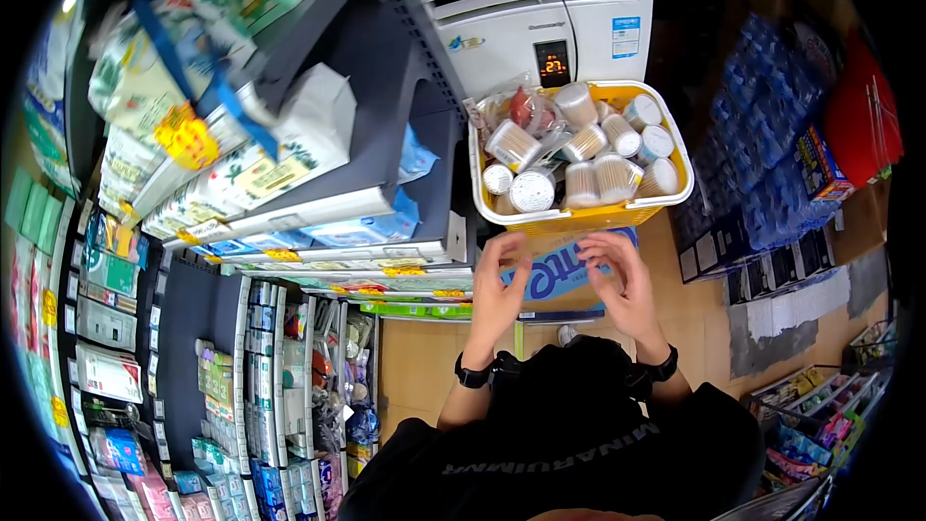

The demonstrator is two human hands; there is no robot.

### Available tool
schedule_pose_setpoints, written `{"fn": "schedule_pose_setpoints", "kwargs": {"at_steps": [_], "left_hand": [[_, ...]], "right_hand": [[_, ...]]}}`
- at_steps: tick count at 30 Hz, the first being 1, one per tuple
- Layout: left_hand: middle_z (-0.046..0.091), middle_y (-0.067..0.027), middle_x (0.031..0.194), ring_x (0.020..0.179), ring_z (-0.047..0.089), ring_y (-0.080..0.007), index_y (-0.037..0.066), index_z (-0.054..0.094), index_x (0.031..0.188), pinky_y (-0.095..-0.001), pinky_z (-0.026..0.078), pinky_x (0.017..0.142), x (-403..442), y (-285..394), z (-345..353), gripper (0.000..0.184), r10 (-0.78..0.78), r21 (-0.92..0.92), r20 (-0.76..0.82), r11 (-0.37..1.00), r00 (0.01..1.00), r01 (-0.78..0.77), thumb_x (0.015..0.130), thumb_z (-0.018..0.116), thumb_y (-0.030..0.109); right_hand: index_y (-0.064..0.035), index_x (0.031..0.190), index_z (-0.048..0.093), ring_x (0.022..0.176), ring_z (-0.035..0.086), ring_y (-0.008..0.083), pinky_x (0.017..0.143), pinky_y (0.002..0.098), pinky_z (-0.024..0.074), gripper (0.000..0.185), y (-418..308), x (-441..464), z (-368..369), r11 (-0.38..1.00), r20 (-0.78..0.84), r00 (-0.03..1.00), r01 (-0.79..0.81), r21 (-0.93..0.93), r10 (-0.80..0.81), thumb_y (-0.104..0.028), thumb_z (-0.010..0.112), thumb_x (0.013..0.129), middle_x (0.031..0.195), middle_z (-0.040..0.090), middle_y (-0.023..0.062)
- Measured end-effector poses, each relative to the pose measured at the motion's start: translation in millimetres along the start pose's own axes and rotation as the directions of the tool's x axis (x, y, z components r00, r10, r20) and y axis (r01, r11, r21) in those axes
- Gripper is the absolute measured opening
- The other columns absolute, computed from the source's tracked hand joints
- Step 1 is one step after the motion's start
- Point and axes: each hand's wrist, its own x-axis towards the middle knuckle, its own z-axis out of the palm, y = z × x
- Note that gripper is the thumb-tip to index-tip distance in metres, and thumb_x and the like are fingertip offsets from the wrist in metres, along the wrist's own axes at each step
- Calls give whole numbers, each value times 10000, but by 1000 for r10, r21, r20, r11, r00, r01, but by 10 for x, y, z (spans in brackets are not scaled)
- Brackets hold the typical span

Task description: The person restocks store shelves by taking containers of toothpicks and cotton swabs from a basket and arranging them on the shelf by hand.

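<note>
Hovering beside a yellow basket (545,223) of cotton-swab tubs (612,177)

Fingers loosely bent and parted, the left hand (501,291) and right hand (622,291) are both released, gripping nothing. Their tips sit just beside the basket's near wall; whether they touch it, I cannot tell. Each wrist wears a black band. Between the hands shows a cardboard box (561,276) with blue lettering. The white-rimmed basket holds the clear cylindrical tubs, some upright, others on their sides, with a plastic-wrapped red item (533,112) at its far left. Behind stands a white air conditioner (521,2) reading 27. Tissue packs (280,166) fill shelving at left; shrink-wrapped bottles (767,111) are stacked at right.
</note>
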Motion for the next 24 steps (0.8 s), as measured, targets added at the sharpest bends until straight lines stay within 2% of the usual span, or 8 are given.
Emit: {"fn": "schedule_pose_setpoints", "kwargs": {"at_steps": [3,4,7,9,13,15,22,24], "left_hand": [[637,-163,1218,1129,622,-308,12,602,1248,-397,481,968,240,-30,208,313,39,151,-54,988,998,-31,950,645,97],[638,-132,1244,1176,614,-261,28,607,1279,-390,473,1008,300,-48,252,328,33,181,-55,983,998,-22,972,656,129],[636,-146,1259,1190,610,-284,28,603,1284,-409,462,1020,458,-105,384,344,51,243,-103,970,993,-24,964,664,140],[616,-173,1285,1213,585,-350,49,550,1331,-413,426,1028,526,-171,430,414,59,305,-137,952,989,-14,948,669,151],[580,-176,1356,1291,528,-344,55,504,1387,-445,330,1097,583,-190,494,486,5,403,-201,912,980,78,953,674,194],[540,-193,1419,1345,480,-337,46,437,1452,-464,226,1142,609,-188,514,577,-45,465,-236,872,971,154,963,670,245],[549,-232,1421,1343,483,-344,1,367,1507,-472,192,1152,704,-371,532,677,-55,540,-257,820,965,191,977,656,307],[564,-234,1408,1334,491,-356,-6,349,1520,-473,195,1151,706,-397,534,704,-80,533,-232,823,969,196,979,651,329]], "right_hand": [[14,1367,507,1139,635,220,992,347,486,429,130,154,-183,1000,-4,1000,-20,-11,20,-1,618,952,1269,638,138],[14,1365,510,1154,633,222,1001,348,485,431,171,209,-233,999,1,1000,-24,-24,24,5,619,949,1271,639,135],[14,1362,515,1191,625,223,1013,345,484,438,270,388,-330,997,24,998,-60,-44,61,13,619,936,1279,639,141],[13,1362,516,1202,622,232,1017,350,484,449,377,509,-358,997,36,997,-60,-51,62,11,623,926,1278,640,151],[11,1372,509,1225,613,272,1033,375,479,490,451,714,-363,989,81,995,-44,-140,56,-11,639,900,1277,639,176],[14,1374,504,1211,614,294,1030,386,478,500,580,805,-331,986,95,995,-23,-163,39,-33,648,898,1269,636,189],[38,1421,464,1087,610,402,986,453,473,572,729,1024,-201,924,156,982,-40,-380,106,-127,660,910,1199,613,263],[53,1431,451,1081,606,413,985,463,472,586,822,1038,-172,915,160,985,3,-404,67,-132,656,914,1189,610,275]]}}
